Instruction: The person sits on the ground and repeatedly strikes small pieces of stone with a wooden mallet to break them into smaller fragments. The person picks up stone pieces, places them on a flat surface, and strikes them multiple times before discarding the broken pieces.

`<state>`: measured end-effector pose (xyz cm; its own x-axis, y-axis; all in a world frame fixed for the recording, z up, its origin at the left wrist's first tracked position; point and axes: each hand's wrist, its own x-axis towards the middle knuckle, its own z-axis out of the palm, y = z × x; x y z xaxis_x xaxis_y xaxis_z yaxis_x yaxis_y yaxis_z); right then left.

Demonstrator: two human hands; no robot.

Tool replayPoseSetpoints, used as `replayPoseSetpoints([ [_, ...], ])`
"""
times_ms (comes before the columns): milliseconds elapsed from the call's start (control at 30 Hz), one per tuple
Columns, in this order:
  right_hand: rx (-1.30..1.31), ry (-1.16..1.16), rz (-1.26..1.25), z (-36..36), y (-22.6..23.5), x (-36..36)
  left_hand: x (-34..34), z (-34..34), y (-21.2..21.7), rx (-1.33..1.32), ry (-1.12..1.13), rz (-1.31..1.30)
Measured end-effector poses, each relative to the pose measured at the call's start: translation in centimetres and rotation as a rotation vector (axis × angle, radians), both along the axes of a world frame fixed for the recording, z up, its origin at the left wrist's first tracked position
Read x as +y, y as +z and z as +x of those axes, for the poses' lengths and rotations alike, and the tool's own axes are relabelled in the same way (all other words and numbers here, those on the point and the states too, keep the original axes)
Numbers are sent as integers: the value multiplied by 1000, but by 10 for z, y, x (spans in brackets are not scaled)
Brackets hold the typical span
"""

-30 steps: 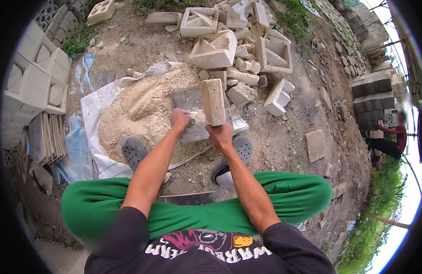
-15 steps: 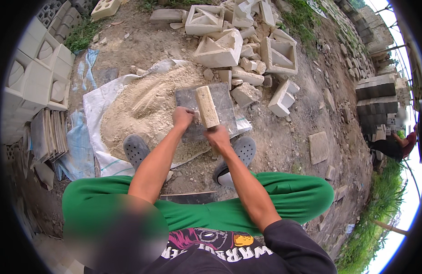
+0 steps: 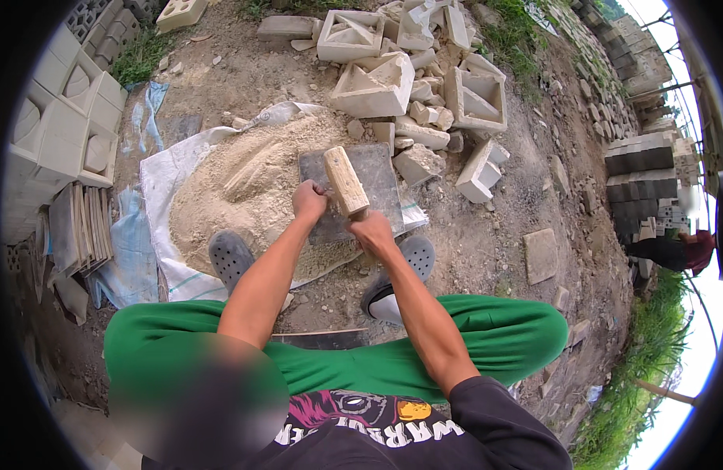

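Over the dark slab [image 3: 383, 178], the right hand [image 3: 372, 233] grasps a wooden mallet [image 3: 344, 180] by its handle [image 3: 361, 215] — likely rigid, head-heavy, best held there; the left hand's [image 3: 310, 200] grip — unclear.

Wooden mallet [image 3: 345, 182] in right hand [image 3: 371, 230] is now farther left over dark board [image 3: 383, 180], leans more leftward; background person [image 3: 697, 251] is farther right.

A mallet [image 3: 345, 181] (blocky, wooden) tilts over a slab [image 3: 382, 188].

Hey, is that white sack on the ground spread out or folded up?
Spread out: the white sack lies under the pale powder heap, its edges showing around it.
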<state>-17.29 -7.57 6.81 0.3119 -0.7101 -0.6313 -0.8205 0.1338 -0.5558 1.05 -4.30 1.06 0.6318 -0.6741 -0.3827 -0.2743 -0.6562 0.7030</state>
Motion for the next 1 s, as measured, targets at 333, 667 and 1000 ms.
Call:
replayPoseSetpoints([
  [333,-80,-39,-121,4,-3,10,6,-6,7,41,32,-12],
  [667,-287,-160,-340,19,32,8,13,-7,6,-2,4,-79],
  [1000,-162,-84,-141,12,40,4,14,-3,0,-54,7,-68],
])
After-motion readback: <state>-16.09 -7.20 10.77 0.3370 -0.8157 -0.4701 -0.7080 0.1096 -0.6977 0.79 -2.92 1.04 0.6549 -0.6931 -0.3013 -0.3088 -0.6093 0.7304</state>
